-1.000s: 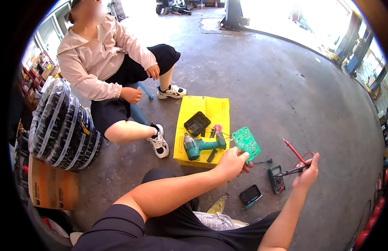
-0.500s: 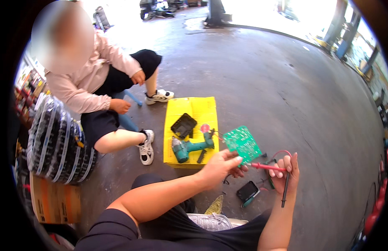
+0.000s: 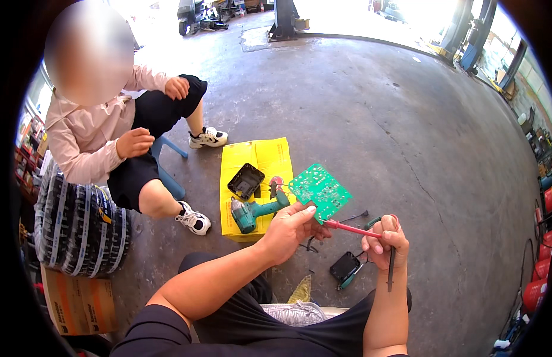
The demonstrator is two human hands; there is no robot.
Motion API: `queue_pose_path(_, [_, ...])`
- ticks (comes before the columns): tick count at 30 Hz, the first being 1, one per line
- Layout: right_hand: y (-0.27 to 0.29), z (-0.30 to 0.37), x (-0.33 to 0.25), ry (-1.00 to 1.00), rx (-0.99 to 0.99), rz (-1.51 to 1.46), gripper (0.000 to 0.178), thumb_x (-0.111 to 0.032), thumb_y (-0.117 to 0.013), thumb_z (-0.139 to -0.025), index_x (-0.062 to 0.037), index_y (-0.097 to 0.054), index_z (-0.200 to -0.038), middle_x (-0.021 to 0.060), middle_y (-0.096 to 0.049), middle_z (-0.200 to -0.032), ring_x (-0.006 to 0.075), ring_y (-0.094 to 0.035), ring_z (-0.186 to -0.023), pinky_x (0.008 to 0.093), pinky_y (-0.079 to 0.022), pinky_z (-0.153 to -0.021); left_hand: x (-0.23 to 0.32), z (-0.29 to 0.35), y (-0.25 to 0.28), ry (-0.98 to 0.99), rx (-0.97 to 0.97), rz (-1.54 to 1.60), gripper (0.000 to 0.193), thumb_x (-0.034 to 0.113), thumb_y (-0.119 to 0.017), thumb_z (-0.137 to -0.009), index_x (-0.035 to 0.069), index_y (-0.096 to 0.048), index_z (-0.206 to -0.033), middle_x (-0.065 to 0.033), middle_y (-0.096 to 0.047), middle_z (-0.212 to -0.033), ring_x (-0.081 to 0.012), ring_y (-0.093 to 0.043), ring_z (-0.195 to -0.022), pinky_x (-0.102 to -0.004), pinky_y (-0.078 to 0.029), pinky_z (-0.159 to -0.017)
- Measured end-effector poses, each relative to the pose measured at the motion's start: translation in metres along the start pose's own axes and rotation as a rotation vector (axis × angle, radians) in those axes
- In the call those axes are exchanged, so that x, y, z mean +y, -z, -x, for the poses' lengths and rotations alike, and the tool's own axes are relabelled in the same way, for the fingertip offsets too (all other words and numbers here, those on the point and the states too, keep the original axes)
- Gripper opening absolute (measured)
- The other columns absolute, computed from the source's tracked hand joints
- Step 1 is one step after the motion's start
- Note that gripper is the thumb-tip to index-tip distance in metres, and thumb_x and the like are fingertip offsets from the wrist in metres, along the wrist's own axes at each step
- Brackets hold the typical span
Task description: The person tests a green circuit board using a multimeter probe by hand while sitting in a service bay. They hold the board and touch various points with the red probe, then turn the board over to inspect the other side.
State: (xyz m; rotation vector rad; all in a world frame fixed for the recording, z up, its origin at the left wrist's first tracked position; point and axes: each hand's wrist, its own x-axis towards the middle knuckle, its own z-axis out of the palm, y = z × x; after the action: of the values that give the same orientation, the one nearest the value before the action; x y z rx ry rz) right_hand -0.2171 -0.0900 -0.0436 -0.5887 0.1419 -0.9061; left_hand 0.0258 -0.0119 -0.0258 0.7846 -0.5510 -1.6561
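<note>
Down on the grey concrete floor (image 3: 371,119), a second person in a pink top (image 3: 85,143) sits on a low blue stool beside a stack of black tyres (image 3: 79,226). Between the two people lies a flat yellow cardboard sheet (image 3: 258,157) carrying a teal cordless drill (image 3: 252,211) and a black square plastic casing (image 3: 246,181). The wearer's left forearm reaches forward from the lower edge, and the left hand (image 3: 291,229) is closed around the lower edge of a green printed circuit board (image 3: 319,190), held tilted above the floor. The right hand (image 3: 386,241) is clenched on a thin red test probe (image 3: 350,228) pointing at the board's corner, with a black probe (image 3: 391,268) hanging below the fist. A small dark meter (image 3: 345,268) lies on the floor beneath; its face is unclear.
</note>
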Motion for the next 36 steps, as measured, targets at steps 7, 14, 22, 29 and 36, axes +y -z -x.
queue_pose_path(7, [-0.006, 0.0, 0.0, 0.006, 0.094, 0.161, 0.038, -0.01, -0.066, -0.085, -0.0171, -0.036, -0.063, -0.0035, -0.04, -0.05, 0.013, -0.054, -0.049, 0.0386, -0.056, -0.062, 0.001, 0.002, -0.001, -0.022, 0.007, -0.049, 0.025, 0.018, -0.044, -0.105, 0.004, -0.055, -0.122, -0.0184, -0.069, -0.109, -0.027, -0.069, -0.094, -0.0379, -0.051, -0.083])
queue_pose_path(14, [-0.005, -0.001, -0.001, 0.028, 0.082, 0.116, 0.038, -0.011, -0.065, -0.086, -0.0171, -0.036, -0.063, -0.0034, -0.04, -0.05, 0.0132, -0.053, -0.05, 0.0384, -0.055, -0.064, 0.0, 0.002, -0.003, -0.046, 0.042, -0.064, 0.022, 0.017, -0.047, -0.102, 0.001, -0.056, -0.114, -0.0145, -0.068, -0.107, -0.026, -0.069, -0.086, -0.0355, -0.049, -0.078])
queue_pose_path(22, [-0.001, 0.0, -0.002, 0.062, 0.091, -0.019, 0.037, -0.013, -0.065, -0.09, -0.0169, -0.038, -0.064, -0.0032, -0.04, -0.051, 0.0135, -0.054, -0.053, 0.0387, -0.057, -0.069, 0.0, -0.005, 0.013, 0.019, 0.113, 0.077, 0.026, 0.025, -0.047, -0.102, 0.005, -0.058, -0.116, -0.0118, -0.07, -0.101, -0.0215, -0.065, -0.088, -0.0359, -0.049, -0.082])
queue_pose_path(29, [0.002, -0.002, -0.002, 0.089, 0.152, -0.076, 0.034, -0.015, -0.064, -0.092, -0.0168, -0.043, -0.064, -0.0043, -0.039, -0.05, 0.0131, -0.055, -0.053, 0.0382, -0.056, -0.066, 0.006, -0.004, 0.016, 0.007, 0.167, 0.177, 0.022, 0.023, -0.048, -0.102, 0.005, -0.059, -0.11, -0.0092, -0.067, -0.094, -0.0199, -0.063, -0.085, -0.0358, -0.049, -0.081])
queue_pose_path(36, [0.007, 0.0, -0.005, 0.056, -0.012, -0.065, 0.036, -0.014, -0.064, -0.09, -0.0167, -0.042, -0.063, -0.004, -0.039, -0.049, 0.0133, -0.055, -0.05, 0.0397, -0.057, -0.067, 0.005, -0.004, 0.012, 0.02, 0.194, 0.123, 0.019, 0.021, -0.05, -0.102, 0.006, -0.059, -0.108, -0.0096, -0.067, -0.095, -0.02, -0.063, -0.085, -0.0357, -0.049, -0.08])
